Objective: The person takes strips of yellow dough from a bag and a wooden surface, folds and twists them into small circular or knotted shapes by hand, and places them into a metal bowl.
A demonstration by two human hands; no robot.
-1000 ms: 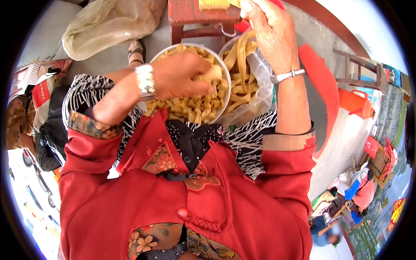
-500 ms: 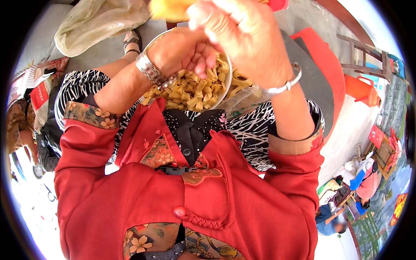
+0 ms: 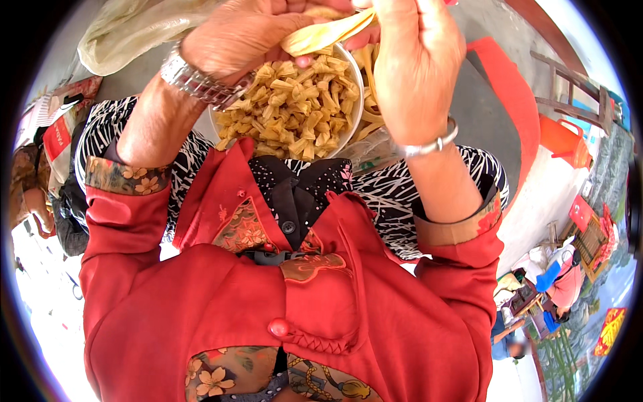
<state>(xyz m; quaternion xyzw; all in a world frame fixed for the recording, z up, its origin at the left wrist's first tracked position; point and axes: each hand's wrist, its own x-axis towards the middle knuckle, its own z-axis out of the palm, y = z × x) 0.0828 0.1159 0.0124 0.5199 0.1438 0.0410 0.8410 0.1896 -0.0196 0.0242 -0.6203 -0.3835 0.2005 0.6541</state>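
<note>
A flat yellow strip (image 3: 328,33), pleated lengthwise, stretches between my two hands near the top edge. My left hand (image 3: 234,40) is closed on its left part, with the fingertips partly hidden. On the strip's right end, my right hand (image 3: 420,74) is closed too, its upper fingers cut off by the frame edge. Just below the hands stands a round white-rimmed bowl (image 3: 362,87) between my knees. Many small knotted yellow-brown pieces (image 3: 295,107) fill it. More long yellow strips (image 3: 370,124) lie beside the bowl on the right, next to clear plastic.
A pale plastic sack (image 3: 127,33) lies at the upper left. To the right are a dark grey surface with a red edge (image 3: 509,87), a wooden stool (image 3: 569,87) and an orange watering-can-like vessel (image 3: 564,141). Other people (image 3: 566,288) are farther off at the lower right.
My hands have moved apart, the left one toward the left and up. The strip now spans the space between them, and more of the bowl's contents shows.
</note>
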